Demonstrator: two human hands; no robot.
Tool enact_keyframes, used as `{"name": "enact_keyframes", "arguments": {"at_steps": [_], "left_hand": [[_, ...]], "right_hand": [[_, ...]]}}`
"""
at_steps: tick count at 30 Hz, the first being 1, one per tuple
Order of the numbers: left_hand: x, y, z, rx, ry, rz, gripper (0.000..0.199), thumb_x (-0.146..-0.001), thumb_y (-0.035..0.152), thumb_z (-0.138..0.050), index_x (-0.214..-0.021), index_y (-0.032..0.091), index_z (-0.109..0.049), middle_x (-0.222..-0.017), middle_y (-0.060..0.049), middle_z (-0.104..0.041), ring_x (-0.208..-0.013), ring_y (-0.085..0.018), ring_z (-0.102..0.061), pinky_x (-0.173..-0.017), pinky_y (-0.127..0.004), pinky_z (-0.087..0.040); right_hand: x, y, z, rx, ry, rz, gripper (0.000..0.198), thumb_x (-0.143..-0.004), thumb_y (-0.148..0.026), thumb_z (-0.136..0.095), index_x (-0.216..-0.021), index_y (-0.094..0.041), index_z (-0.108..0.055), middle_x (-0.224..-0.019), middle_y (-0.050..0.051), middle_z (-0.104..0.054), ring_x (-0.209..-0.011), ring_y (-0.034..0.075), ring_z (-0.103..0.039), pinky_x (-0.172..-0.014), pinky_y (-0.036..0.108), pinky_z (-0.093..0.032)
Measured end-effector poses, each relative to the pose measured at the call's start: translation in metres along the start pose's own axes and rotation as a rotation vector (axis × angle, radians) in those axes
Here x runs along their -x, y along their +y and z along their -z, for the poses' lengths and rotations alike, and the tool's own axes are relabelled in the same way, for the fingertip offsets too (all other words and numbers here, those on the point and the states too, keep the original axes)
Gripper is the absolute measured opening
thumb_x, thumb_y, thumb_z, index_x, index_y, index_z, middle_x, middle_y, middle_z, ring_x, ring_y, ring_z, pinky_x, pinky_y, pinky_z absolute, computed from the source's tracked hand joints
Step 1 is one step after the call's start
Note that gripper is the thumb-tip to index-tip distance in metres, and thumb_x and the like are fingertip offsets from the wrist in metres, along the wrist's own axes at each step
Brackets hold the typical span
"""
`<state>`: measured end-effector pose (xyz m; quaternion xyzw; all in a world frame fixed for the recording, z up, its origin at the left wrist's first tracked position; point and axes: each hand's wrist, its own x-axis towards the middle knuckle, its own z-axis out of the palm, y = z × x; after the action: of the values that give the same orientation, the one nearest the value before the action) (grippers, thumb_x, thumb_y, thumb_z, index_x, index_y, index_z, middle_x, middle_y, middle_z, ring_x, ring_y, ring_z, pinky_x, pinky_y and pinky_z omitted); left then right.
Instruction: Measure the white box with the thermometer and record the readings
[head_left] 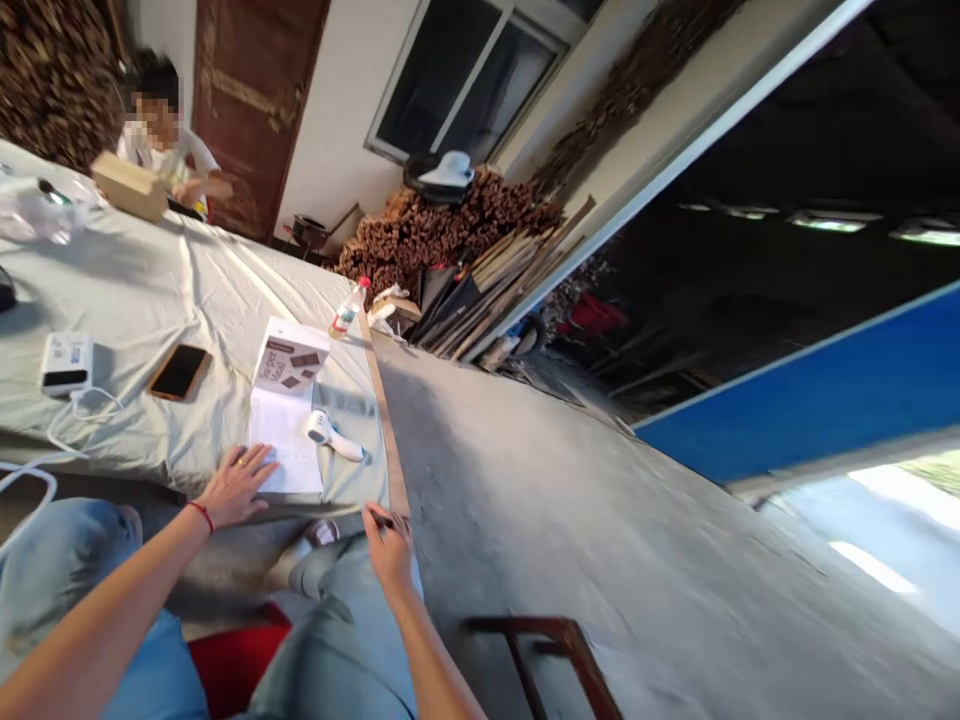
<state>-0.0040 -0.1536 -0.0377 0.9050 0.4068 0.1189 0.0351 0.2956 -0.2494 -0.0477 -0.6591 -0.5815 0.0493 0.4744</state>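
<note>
My left hand lies with its fingers spread at the near edge of the cloth-covered table. Its fingertips touch the lower left of a white page. Behind that page, a flap printed "Super Meal" stands tilted up. My right hand is at the table's near right corner, closed around a dark, thin pen; the pen's tip is hard to see. Between the hands, a white handheld infrared thermometer lies to the right of the page.
A phone, a white power bank with a cable and a red-capped bottle are on the tablecloth. Across the table, a person sits near a cardboard box. A wooden stool stands at right.
</note>
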Motion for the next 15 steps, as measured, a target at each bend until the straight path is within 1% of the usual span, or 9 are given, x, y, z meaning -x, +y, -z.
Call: {"name": "enact_keyframes", "arguments": {"at_steps": [2, 4, 5, 7, 9, 11, 13, 15], "left_hand": [[0.000, -0.002, -0.002, 0.021, 0.014, -0.013, 0.063, -0.083, 0.021, -0.072, -0.143, 0.019, -0.053, -0.158, -0.018, -0.040, -0.147, -0.035, -0.034, -0.120, -0.055, -0.025], [-0.001, -0.004, -0.006, 0.033, 0.034, -0.026, 0.058, -0.086, 0.019, -0.067, -0.142, 0.017, -0.053, -0.157, -0.019, -0.040, -0.147, -0.036, -0.034, -0.119, -0.056, -0.027], [-0.001, -0.005, -0.008, 0.034, 0.046, -0.029, 0.057, -0.086, 0.018, -0.065, -0.142, 0.016, -0.054, -0.157, -0.019, -0.041, -0.147, -0.036, -0.035, -0.119, -0.056, -0.028], [-0.001, -0.006, -0.010, 0.031, 0.067, -0.031, 0.054, -0.087, 0.017, -0.062, -0.141, 0.015, -0.055, -0.156, -0.019, -0.043, -0.146, -0.035, -0.037, -0.118, -0.056, -0.029], [0.000, -0.006, -0.012, 0.027, 0.083, -0.030, 0.052, -0.087, 0.016, -0.060, -0.139, 0.017, -0.057, -0.155, -0.016, -0.045, -0.144, -0.033, -0.040, -0.117, -0.054, -0.031], [0.001, -0.006, -0.014, 0.027, 0.097, -0.021, 0.050, -0.088, 0.014, -0.057, -0.138, 0.019, -0.058, -0.154, -0.014, -0.047, -0.143, -0.031, -0.043, -0.117, -0.052, -0.033], [0.002, -0.004, -0.017, 0.031, 0.109, -0.003, 0.050, -0.088, 0.012, -0.054, -0.137, 0.019, -0.059, -0.152, -0.013, -0.049, -0.141, -0.031, -0.045, -0.116, -0.051, -0.034], [0.003, -0.002, -0.020, 0.037, 0.118, 0.014, 0.052, -0.087, 0.009, -0.052, -0.136, 0.020, -0.061, -0.151, -0.013, -0.051, -0.141, -0.030, -0.046, -0.115, -0.050, -0.035]], "right_hand": [[-0.008, -0.001, -0.012, 0.008, -0.023, -0.001, 0.045, -0.092, -0.055, -0.047, -0.093, -0.018, -0.072, -0.087, 0.012, -0.075, -0.087, 0.027, -0.070, -0.086, 0.042, -0.053], [-0.018, 0.002, -0.026, 0.005, -0.047, -0.005, 0.038, -0.095, -0.044, -0.043, -0.101, -0.018, -0.069, -0.078, 0.007, -0.072, -0.080, 0.024, -0.069, -0.082, 0.037, -0.054], [-0.025, 0.004, -0.033, 0.003, -0.052, -0.007, 0.034, -0.096, -0.040, -0.042, -0.103, -0.019, -0.068, -0.078, 0.006, -0.071, -0.081, 0.023, -0.068, -0.084, 0.036, -0.053], [-0.042, 0.006, -0.048, 0.001, -0.053, -0.013, 0.028, -0.094, -0.033, -0.042, -0.104, -0.020, -0.064, -0.091, 0.006, -0.073, -0.093, 0.022, -0.068, -0.090, 0.036, -0.051], [-0.062, 0.007, -0.062, 0.010, -0.060, -0.034, 0.023, -0.090, -0.028, -0.045, -0.105, -0.021, -0.061, -0.104, 0.008, -0.072, -0.102, 0.023, -0.065, -0.094, 0.037, -0.049], [-0.083, 0.007, -0.074, 0.033, -0.084, -0.066, 0.024, -0.084, -0.024, -0.050, -0.107, -0.021, -0.057, -0.111, 0.009, -0.071, -0.107, 0.024, -0.064, -0.097, 0.038, -0.046], [-0.100, 0.008, -0.085, 0.067, -0.125, -0.097, 0.029, -0.079, -0.021, -0.056, -0.109, -0.021, -0.055, -0.115, 0.009, -0.070, -0.109, 0.025, -0.063, -0.101, 0.040, -0.042], [-0.113, 0.009, -0.093, 0.102, -0.179, -0.121, 0.033, -0.075, -0.021, -0.063, -0.107, -0.022, -0.054, -0.112, 0.008, -0.071, -0.109, 0.025, -0.063, -0.104, 0.040, -0.039]]}}
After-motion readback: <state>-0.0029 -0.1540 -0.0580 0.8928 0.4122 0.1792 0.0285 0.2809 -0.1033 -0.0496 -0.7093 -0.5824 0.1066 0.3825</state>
